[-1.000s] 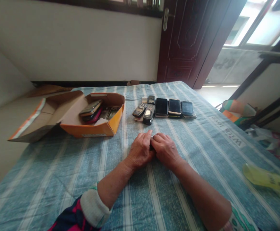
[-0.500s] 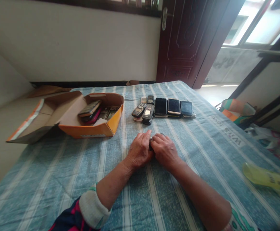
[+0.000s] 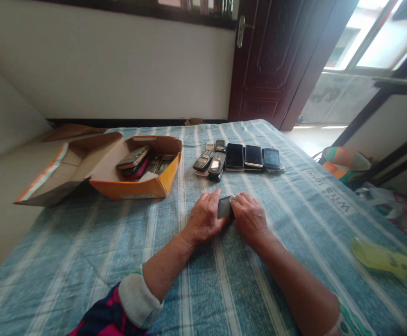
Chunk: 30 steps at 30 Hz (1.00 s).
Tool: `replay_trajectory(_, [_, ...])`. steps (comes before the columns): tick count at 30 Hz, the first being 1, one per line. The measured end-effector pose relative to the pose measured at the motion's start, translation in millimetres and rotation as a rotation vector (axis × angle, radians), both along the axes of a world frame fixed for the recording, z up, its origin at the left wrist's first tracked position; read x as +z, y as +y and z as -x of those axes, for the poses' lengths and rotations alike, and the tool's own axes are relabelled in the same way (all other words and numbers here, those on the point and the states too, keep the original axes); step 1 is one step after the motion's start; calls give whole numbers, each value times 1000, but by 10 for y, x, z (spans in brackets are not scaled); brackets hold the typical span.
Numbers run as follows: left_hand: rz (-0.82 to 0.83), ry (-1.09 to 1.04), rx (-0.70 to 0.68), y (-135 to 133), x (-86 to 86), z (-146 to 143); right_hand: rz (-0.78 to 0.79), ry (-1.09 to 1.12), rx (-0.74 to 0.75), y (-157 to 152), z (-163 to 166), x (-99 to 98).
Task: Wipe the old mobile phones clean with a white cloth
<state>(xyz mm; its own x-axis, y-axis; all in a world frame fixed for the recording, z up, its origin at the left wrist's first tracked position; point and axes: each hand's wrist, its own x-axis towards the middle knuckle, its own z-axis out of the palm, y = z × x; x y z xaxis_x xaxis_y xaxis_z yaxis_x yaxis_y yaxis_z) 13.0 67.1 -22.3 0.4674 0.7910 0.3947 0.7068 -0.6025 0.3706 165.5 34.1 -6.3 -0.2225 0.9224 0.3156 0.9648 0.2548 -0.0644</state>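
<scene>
Between my hands, just above or on the striped cloth, is a dark grey phone point(image 3: 224, 208), partly covered by fingers. My left hand point(image 3: 205, 214) is closed around its left side. At its right edge, my right hand point(image 3: 249, 215) has its fingers bunched, with a small whitish bit point(image 3: 232, 199) showing at the fingertips; I cannot tell what it is. Beyond the hands lie a grey keypad phone point(image 3: 216, 165), a black keypad phone point(image 3: 203, 160) and several others. To their right are a black touchscreen phone point(image 3: 234, 155), a gold-edged phone point(image 3: 253, 156) and a smaller dark phone point(image 3: 271, 158).
An orange cardboard box point(image 3: 129, 190) with its lid point(image 3: 49, 179) folded open stands at the left, holding several phones, one on top point(image 3: 133, 157). Blue striped cloth point(image 3: 119, 261) covers the surface. A yellow-green object point(image 3: 387, 259) lies at the right edge.
My right hand has shifted right, away from the left hand. More of the dark phone's flat face now shows between them. The view has shifted slightly.
</scene>
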Motion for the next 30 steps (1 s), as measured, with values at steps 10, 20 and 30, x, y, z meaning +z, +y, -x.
replay_trajectory(10, [2,27,-1,1,36,-6,62,6,-22,44,11,40])
replay_trajectory(20, [-18,21,-1,14,20,-8,88,-39,-24,-30,18,97])
replay_trajectory(30, [18,27,8,58,63,-29,243,-51,67,71,-214,252])
